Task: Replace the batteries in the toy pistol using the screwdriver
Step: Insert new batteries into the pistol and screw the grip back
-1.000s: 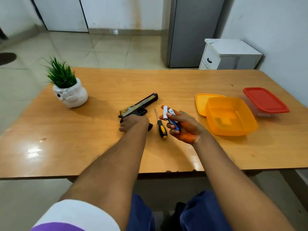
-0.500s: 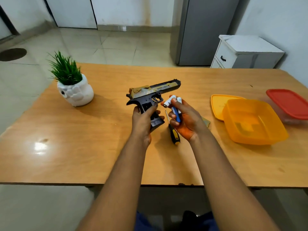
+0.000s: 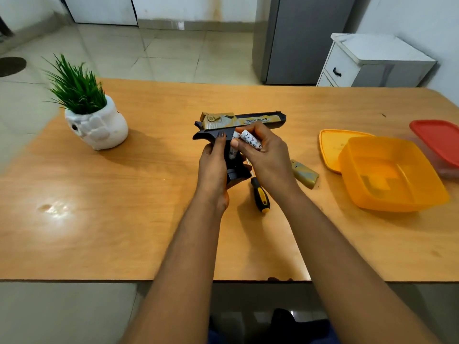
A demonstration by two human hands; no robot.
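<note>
The black and gold toy pistol (image 3: 244,120) is held above the wooden table (image 3: 139,219), barrel pointing right. My left hand (image 3: 213,165) grips its dark handle from the left. My right hand (image 3: 265,157) holds white batteries (image 3: 249,141) against the handle; one battery (image 3: 233,152) sits at the grip under my thumb. The screwdriver (image 3: 260,194), with a black and yellow handle, lies on the table just below my right hand. A gold cover piece (image 3: 304,173) lies on the table to the right of my right wrist.
A potted green plant in a white pot (image 3: 96,125) stands at the table's left. An orange container (image 3: 392,173), its orange lid (image 3: 332,145) and a red-lidded box (image 3: 439,142) sit at the right. A white cabinet (image 3: 372,63) stands beyond the table.
My left hand lifted the pistol off the table and turned it upright. My right hand brought the batteries from beside the screwdriver up against the pistol's handle.
</note>
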